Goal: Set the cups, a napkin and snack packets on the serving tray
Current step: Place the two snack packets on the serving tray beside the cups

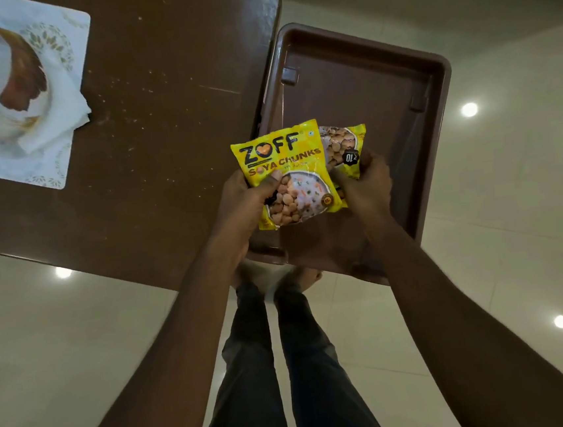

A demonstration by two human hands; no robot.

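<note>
Left hand (244,196) fingers (272,183) clamp the front packet (290,174), thumb across its face; right hand (364,181) grips the rear packet (342,145) — both held above the serving tray (445,70). Risk: the tray appears to project well past the tabletop (159,104) edge — a careless drop could tip it. Packets: glossy yellow, puffed, overlapping.

dim indoor light; ceiling lamps glare on the floor (469,109); left edge blurred.
</note>
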